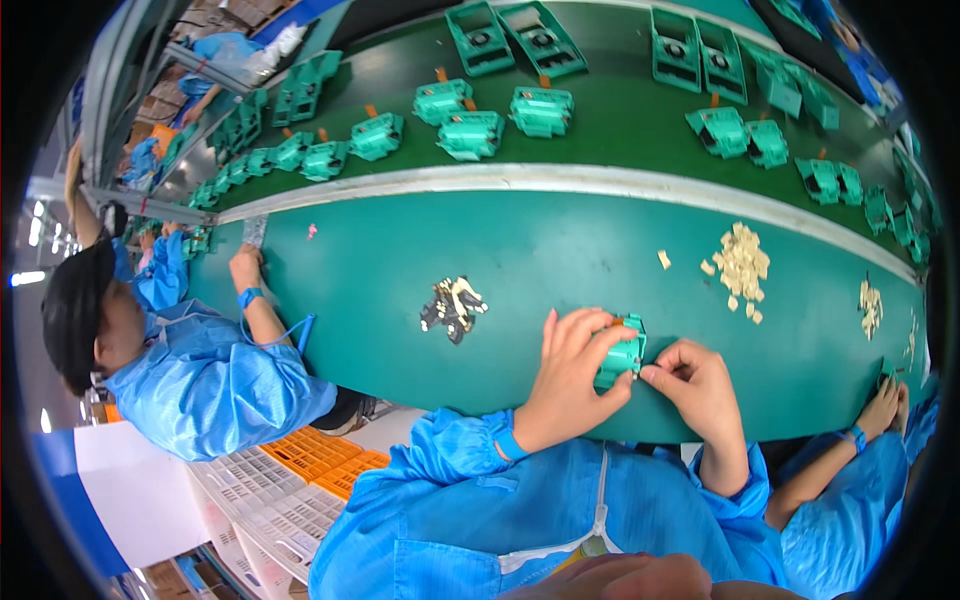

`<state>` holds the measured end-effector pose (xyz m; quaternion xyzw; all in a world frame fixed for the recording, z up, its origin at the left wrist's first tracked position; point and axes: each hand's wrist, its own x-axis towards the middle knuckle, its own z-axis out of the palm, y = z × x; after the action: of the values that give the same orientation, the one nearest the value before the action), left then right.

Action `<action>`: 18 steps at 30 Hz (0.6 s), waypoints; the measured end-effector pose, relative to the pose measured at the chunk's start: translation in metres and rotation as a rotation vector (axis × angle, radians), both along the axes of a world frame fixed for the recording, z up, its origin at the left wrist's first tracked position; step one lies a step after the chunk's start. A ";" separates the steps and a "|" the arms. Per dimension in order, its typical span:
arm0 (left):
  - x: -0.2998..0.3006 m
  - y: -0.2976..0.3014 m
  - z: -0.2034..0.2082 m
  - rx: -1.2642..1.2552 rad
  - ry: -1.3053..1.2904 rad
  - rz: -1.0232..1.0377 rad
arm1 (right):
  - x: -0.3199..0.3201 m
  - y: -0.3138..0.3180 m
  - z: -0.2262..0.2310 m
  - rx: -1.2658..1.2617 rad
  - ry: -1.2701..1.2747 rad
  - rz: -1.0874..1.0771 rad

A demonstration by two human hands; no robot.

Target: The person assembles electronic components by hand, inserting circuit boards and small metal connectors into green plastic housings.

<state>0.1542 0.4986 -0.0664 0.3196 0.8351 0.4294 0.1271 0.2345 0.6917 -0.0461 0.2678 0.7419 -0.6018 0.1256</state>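
Observation:
Near the front edge of the green table, my left hand (pixel 568 380) grips a small teal plastic housing (pixel 626 352) from its left side. An orange tab shows at the top of the housing, partly behind my fingers. My right hand (pixel 703 392) is at the housing's lower right corner, thumb and forefinger pinched together there. Whatever lies between those fingertips is too small to make out. Left of my hands lies a little heap of black and cream parts (pixel 453 308). Farther right is a pile of cream-coloured flat pieces (pixel 741 264), with one loose piece (pixel 664 260) beside it.
Beyond a pale metal rail (pixel 540 178), a dark green conveyor belt (pixel 610 120) carries many teal housings (pixel 470 134) and open trays (pixel 540 38). A co-worker in blue (pixel 215 385) sits at left, another (pixel 850 500) at right. Orange crates (pixel 312 452) stand behind at left.

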 end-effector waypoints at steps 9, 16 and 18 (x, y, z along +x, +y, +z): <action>-0.005 -0.009 0.005 -0.011 0.083 -0.116 | 0.002 0.000 0.000 0.010 0.017 0.025; 0.004 -0.012 -0.005 0.129 0.012 -0.076 | 0.015 0.000 -0.014 -0.155 0.067 -0.027; 0.000 -0.011 -0.007 0.166 0.034 -0.062 | 0.006 0.000 -0.012 -0.210 0.185 0.008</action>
<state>0.1537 0.4874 -0.0734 0.3623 0.7882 0.4875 0.0990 0.2409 0.6915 -0.0584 0.1936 0.6843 -0.6977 0.0863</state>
